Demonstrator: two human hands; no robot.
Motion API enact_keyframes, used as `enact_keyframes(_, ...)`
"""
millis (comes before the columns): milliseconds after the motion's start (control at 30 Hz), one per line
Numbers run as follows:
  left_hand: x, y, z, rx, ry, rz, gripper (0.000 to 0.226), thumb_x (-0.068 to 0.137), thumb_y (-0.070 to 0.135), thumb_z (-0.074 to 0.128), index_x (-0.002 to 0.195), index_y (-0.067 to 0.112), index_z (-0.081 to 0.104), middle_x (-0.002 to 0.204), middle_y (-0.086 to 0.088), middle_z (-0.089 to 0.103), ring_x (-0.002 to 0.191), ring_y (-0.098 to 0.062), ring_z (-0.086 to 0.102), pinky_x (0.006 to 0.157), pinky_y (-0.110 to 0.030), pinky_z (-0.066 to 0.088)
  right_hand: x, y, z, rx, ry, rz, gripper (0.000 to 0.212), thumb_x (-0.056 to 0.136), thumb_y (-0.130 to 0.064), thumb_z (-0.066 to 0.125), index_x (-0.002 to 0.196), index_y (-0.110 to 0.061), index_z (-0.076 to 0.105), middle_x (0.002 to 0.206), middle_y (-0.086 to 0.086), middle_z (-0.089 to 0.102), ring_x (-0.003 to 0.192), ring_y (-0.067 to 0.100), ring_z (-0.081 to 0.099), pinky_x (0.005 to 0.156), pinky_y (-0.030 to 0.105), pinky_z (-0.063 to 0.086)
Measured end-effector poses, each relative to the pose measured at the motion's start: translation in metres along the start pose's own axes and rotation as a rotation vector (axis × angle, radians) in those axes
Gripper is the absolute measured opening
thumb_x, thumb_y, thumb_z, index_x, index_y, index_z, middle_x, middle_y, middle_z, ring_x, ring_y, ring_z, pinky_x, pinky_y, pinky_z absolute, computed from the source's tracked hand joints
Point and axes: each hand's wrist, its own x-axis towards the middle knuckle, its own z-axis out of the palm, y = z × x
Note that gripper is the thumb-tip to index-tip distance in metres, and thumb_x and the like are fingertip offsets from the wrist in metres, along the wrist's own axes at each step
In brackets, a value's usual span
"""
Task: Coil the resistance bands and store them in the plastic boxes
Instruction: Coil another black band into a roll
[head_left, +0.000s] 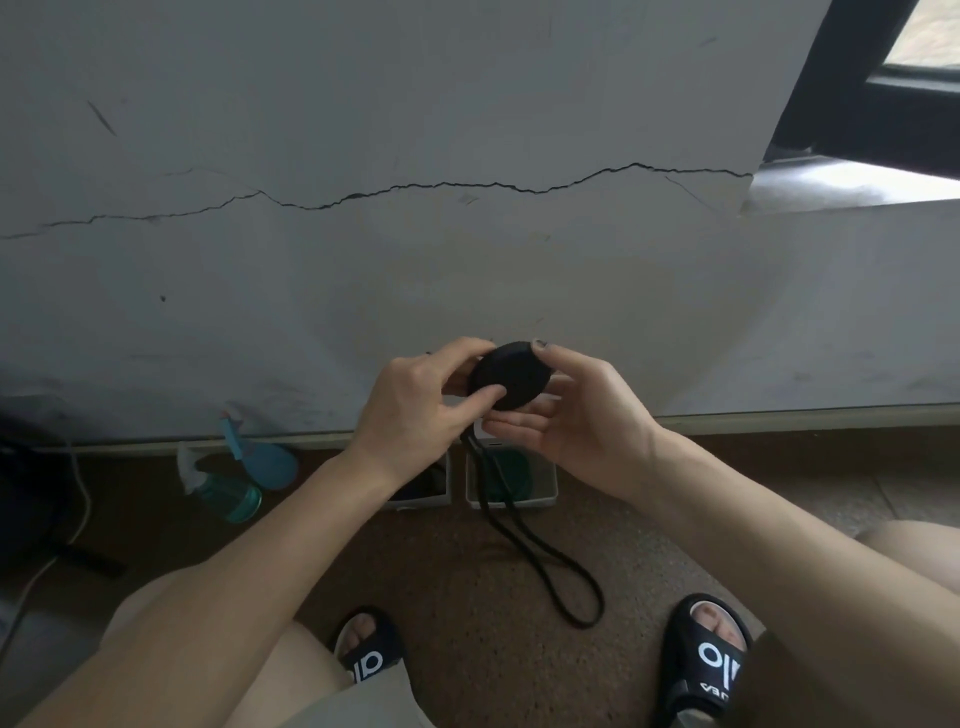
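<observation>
A black resistance band is wound into a flat round coil (511, 375) held up in front of the wall. My left hand (415, 405) pinches the coil's left side between thumb and fingers. My right hand (576, 415) cups it from the right and below, with fingertips on its top edge. The band's loose tail (540, 556) hangs down in a long loop toward the floor. Below the hands stand two small plastic boxes: the left box (423, 493) holds something dark, the right box (540, 491) holds a green coiled band. My left forearm hides part of the left box.
A teal spray bottle (228, 488) and a blue round object (270, 462) lie on the brown floor at the left by the skirting. A white cable (78, 493) runs down the far left. My feet in black slippers (706, 660) sit at the bottom.
</observation>
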Motion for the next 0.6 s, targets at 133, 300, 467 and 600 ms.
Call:
enact_keyframes(133,-0.0017,-0.0018,0.0018,0.049,-0.058,0.045,0.040,0.090,0.018,0.078,0.129,0.016,0.068,0.111,-0.001,0.077,0.097,-0.013,0.073,0.088,-0.029,0.061,0.0043,0.0007,0.0003,-0.404,0.077,-0.049,0.053,0.094,-0.049,0.065,0.130,-0.011,0.065,0.115,0.013,0.076,0.109,0.028,0.073,0.099,0.043,0.058)
enact_keyframes(300,-0.0005,0.0001,0.0032,0.020,-0.032,0.042,0.045,0.089,0.020,0.078,0.132,0.015,0.066,0.115,-0.002,0.076,0.102,-0.012,0.073,0.092,-0.026,0.060,0.0086,0.0028,-0.0049,-0.371,0.061,-0.127,0.055,0.091,-0.044,0.073,0.131,-0.006,0.065,0.121,0.014,0.075,0.111,0.026,0.074,0.094,0.036,0.060)
enact_keyframes(467,0.0016,-0.0020,0.0004,-0.043,-0.009,-0.004,0.032,0.089,0.020,0.079,0.120,0.017,0.070,0.108,0.002,0.077,0.097,-0.004,0.072,0.089,-0.020,0.058,0.0041,0.0004,-0.0014,0.007,0.004,-0.034,0.045,0.100,-0.032,0.062,0.131,0.001,0.061,0.116,0.022,0.075,0.110,0.035,0.074,0.100,0.043,0.058)
enact_keyframes(600,0.0003,-0.0026,-0.0005,0.008,-0.050,0.040,0.037,0.089,0.018,0.078,0.125,0.016,0.070,0.110,0.000,0.077,0.097,-0.011,0.074,0.088,-0.028,0.061,0.0044,0.0030,0.0009,-0.428,0.087,-0.091,0.059,0.089,-0.052,0.071,0.128,-0.008,0.066,0.110,0.015,0.076,0.098,0.025,0.075,0.092,0.036,0.060)
